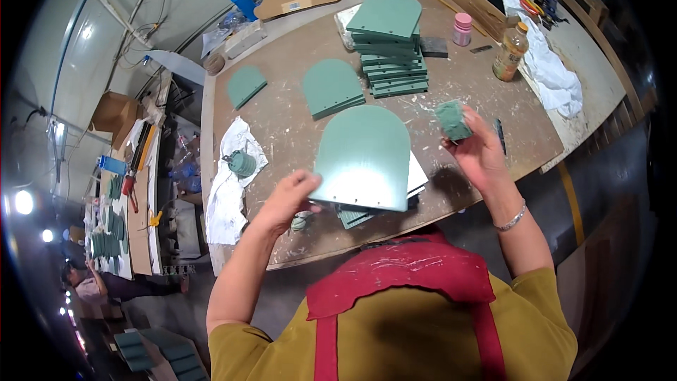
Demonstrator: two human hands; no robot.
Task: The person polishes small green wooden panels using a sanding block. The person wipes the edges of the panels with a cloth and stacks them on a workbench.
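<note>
A green board (367, 148) with a rounded far end and small holes along its straight near edge lies in front of me, light glaring off its face. The fingers of my left hand (288, 201) close on its near left corner. Under it, white and green pieces (416, 180) stick out; the rest of them is covered. To the right of the board, my right hand (478, 144) grips a rough green sponge-like block (452, 120) above the table. A small green-stained container (241, 163) sits on a white cloth (227, 208) at the left.
Beyond the board stand a tall stack of green boards (388, 42), a shorter stack (333, 88) and a small board (245, 86). A pink jar (462, 29) and a bottle (510, 51) stand at the back right. Another person (92, 286) is far left.
</note>
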